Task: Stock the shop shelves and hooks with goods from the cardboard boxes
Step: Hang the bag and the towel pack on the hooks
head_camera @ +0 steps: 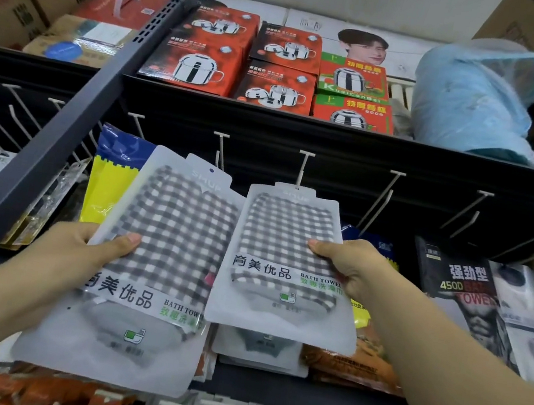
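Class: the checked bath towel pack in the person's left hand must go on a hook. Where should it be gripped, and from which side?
Pinch the towel pack at its left edge, mid-height, as the left hand does, thumb in front. The flat pouch is tilted, and this leaves its top tab hole free for a hook.

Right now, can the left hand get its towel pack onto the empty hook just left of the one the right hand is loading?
Probably yes. The left hand grips its bath towel pack just below that bare hook, and nothing hangs there; the right hand and its pack sit alongside.

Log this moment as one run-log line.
left hand: holds checked towel pack | right hand: holds second towel pack at hook | hung: cannot tell
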`<state>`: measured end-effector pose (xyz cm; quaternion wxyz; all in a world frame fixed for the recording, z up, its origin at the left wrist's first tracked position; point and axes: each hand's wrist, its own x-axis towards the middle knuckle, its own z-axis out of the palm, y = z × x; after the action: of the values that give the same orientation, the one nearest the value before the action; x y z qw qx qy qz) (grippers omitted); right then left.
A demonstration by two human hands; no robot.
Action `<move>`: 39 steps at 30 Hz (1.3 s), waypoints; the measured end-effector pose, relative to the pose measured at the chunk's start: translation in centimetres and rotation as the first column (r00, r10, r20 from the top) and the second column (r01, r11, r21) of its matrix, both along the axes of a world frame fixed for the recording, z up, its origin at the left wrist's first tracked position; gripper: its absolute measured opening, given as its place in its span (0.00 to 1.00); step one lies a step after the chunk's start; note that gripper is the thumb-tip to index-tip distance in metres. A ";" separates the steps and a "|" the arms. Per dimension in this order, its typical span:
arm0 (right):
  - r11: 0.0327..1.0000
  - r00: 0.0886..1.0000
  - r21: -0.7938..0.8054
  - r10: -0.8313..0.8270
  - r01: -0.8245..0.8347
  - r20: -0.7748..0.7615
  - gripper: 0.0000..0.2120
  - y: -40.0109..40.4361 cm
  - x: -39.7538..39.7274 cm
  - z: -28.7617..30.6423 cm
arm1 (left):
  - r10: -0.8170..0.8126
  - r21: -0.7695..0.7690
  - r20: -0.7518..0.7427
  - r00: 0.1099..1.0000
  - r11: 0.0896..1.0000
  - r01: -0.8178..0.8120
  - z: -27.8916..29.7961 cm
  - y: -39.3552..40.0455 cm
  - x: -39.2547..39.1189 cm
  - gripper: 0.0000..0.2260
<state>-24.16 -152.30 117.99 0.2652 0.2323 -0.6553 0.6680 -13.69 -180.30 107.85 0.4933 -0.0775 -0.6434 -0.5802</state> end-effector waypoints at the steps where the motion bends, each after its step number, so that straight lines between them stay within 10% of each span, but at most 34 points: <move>1: 0.999 0.999 0.023 -0.039 0.040 -0.016 0.15 0.0 -0.4 -0.1 | 0.023 0.002 -0.002 1.000 1.000 -0.023 -0.1 -0.1 0.2 0.12; 25: 0.836 0.868 0.312 -0.493 0.452 0.064 0.31 -3.2 -10.5 -2.7 | -0.204 0.112 -0.059 0.977 0.971 0.210 -0.2 -0.4 -1.2 0.08; 29: 0.611 0.662 0.257 -0.665 0.748 -0.347 0.29 -3.0 -7.5 -4.8 | -0.255 0.097 -0.019 0.967 0.962 0.255 -0.1 0.0 -1.8 0.10; 32: 0.909 0.893 0.234 -0.240 0.344 -0.381 0.25 -4.4 -3.1 -6.0 | -0.283 0.095 -0.049 0.958 0.953 0.287 0.1 1.1 -2.4 0.09; 36: 0.932 0.985 0.348 0.141 -0.100 -0.097 0.22 -5.6 0.7 -6.9 | -0.317 0.093 -0.083 0.945 0.942 0.324 0.4 3.1 -3.2 0.08; 39: 0.959 0.982 0.250 0.161 -0.131 -0.100 0.16 -5.0 1.2 -7.1 | -0.342 0.081 -0.094 0.935 0.933 0.350 0.5 4.5 -3.3 0.09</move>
<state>-23.00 -157.33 110.85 0.2234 0.3502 -0.6960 0.5857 -17.01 -175.82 108.34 0.4114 -0.1882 -0.5711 -0.6850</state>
